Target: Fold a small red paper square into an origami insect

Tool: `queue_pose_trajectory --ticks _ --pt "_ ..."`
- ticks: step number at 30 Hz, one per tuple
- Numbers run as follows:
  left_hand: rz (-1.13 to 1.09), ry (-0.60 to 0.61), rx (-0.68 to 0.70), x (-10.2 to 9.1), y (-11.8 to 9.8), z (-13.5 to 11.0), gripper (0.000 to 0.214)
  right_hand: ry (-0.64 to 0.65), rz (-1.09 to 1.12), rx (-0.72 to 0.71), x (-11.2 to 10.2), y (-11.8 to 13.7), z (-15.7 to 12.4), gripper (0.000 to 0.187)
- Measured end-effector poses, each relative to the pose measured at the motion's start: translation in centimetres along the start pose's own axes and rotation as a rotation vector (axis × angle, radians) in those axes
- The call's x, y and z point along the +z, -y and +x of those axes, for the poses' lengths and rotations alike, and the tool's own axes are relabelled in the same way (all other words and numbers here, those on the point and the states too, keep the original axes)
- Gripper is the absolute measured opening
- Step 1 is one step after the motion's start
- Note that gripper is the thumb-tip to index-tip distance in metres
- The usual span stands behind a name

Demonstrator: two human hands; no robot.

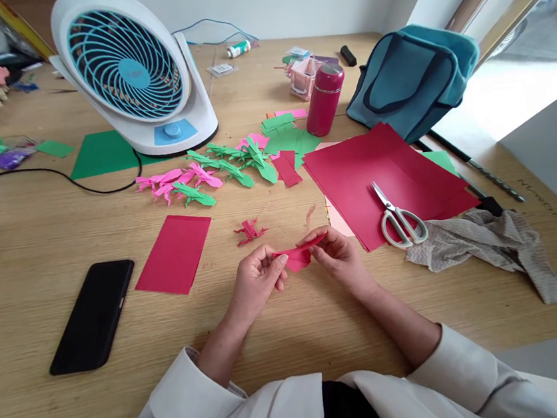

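Observation:
A small piece of folded red paper (298,259) is stretched between my two hands, just above the table. My left hand (258,275) pinches its left end between thumb and fingers. At the other end, my right hand (337,259) grips the paper's upper right edge. Just beyond my left hand lies a small red folded paper figure (251,231) with thin legs. Several green folded paper figures (236,170) and pink ones (179,179) sit in a group farther back. To the left rests a red paper rectangle (176,254).
White-handled scissors (398,222) lie on large red sheets (355,173) at right, beside a crumpled cloth (484,246). A black phone (94,317) lies at left. Behind stand a fan (135,74), a red flask (325,99) and a blue bag (410,83).

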State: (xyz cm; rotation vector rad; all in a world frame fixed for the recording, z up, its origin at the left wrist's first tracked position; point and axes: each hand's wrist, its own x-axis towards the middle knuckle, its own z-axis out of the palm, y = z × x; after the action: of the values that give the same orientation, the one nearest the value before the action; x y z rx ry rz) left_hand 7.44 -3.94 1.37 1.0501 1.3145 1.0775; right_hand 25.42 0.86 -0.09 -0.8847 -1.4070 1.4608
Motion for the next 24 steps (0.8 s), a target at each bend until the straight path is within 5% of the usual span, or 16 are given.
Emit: queue_pose_trajectory --ticks 6,13,24 --pt "0.040 0.066 0.071 -0.1 -0.2 -0.2 0.040 -0.008 -0.185 -0.105 -0.2 0.1 -0.3 0.005" --pt "-0.064 0.202 -0.003 -0.8 -0.6 -0.4 0.057 0.096 -0.423 -0.364 0.2 1.2 -0.7 0.015" --pt "0.050 0.270 0.110 0.1 -0.4 -0.3 0.033 0.109 -0.471 -0.458 0.7 1.2 -1.1 0.015"
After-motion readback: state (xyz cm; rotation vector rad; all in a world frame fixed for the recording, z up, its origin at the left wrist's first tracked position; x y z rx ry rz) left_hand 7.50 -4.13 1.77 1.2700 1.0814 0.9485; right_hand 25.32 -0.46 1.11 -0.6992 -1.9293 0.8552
